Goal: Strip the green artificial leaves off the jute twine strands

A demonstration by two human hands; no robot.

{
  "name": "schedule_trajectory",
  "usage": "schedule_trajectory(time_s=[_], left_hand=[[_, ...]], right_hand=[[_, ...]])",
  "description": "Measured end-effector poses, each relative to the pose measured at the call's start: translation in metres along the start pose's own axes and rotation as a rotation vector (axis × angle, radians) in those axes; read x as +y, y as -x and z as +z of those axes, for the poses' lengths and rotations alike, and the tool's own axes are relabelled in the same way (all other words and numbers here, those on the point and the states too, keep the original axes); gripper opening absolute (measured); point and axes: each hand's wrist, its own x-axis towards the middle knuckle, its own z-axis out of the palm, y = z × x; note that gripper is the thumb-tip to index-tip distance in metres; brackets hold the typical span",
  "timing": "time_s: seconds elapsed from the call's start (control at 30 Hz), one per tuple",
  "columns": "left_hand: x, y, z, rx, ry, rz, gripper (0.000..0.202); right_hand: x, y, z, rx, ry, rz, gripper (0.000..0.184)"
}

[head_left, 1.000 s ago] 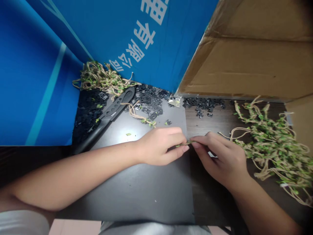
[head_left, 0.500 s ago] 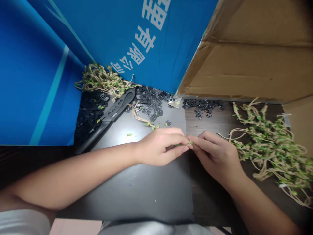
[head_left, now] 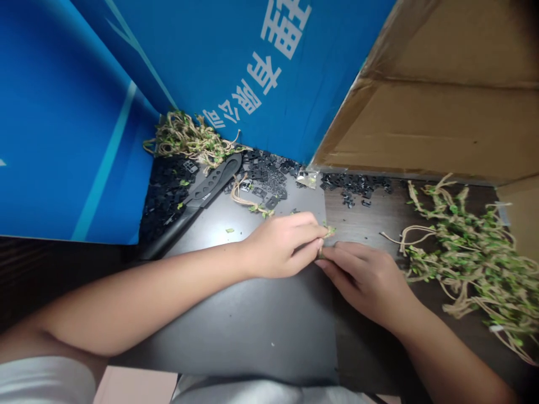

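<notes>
Pinching leafy jute twine (head_left: 329, 229) | left hand (head_left: 282, 245), right hand (head_left: 364, 283): grips clamped on it | clear plastic packet (head_left: 306, 179) by black clips (head_left: 353, 181)

The left hand (head_left: 280, 247) and right hand (head_left: 366, 280) closed around a leafy twine strand (head_left: 329, 229), hiding most of it, so it could not be told which fingers gripped it or how far it ran between them. The heap of leafy twine (head_left: 467, 264) ran off the right edge of the view. The black plastic pieces (head_left: 265, 179) were too small to tell their shapes, and the contents of the clear bag (head_left: 306, 179) could not be made out. The white lettering (head_left: 286, 28) on the blue banner (head_left: 168, 56) and the cardboard flap (head_left: 438, 118) were cut off at the top edge, and the white sleeve (head_left: 42, 381) at the bottom.
</notes>
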Motion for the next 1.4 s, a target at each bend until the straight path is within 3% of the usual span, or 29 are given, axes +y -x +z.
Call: schedule_trajectory(time_s=[0.2, 0.4, 0.53, 0.8, 1.0, 1.17, 1.4], left_hand=[[0.006, 0.0, -0.001, -0.063, -0.274, 0.001, 0.031], [0.006, -0.001, 0.0, -0.141, -0.348, 0.02, 0.023], [0.006, -0.001, -0.001, -0.154, -0.336, 0.014, 0.024], [0.009, 0.0, -0.001, -0.158, -0.213, -0.039, 0.025], [0.008, -0.002, -0.002, -0.149, -0.119, -0.138, 0.014], [0.003, -0.001, -0.002, -0.129, -0.096, -0.113, 0.013], [-0.001, -0.001, -0.001, -0.089, -0.109, -0.078, 0.008]], right_hand=[[0.0, 0.0, -0.003, 0.096, -0.04, -0.039, 0.016], [-0.002, -0.002, -0.005, 0.17, 0.03, 0.028, 0.005], [-0.001, -0.003, -0.005, 0.206, 0.054, 0.066, 0.004], [0.002, -0.004, -0.005, 0.157, 0.039, 0.038, 0.003], [0.002, -0.003, -0.003, 0.094, 0.031, 0.047, 0.004], [0.0, -0.003, -0.003, 0.04, 0.003, 0.057, 0.007], [0.001, -0.005, -0.005, 0.132, -0.03, 0.101, 0.008]])
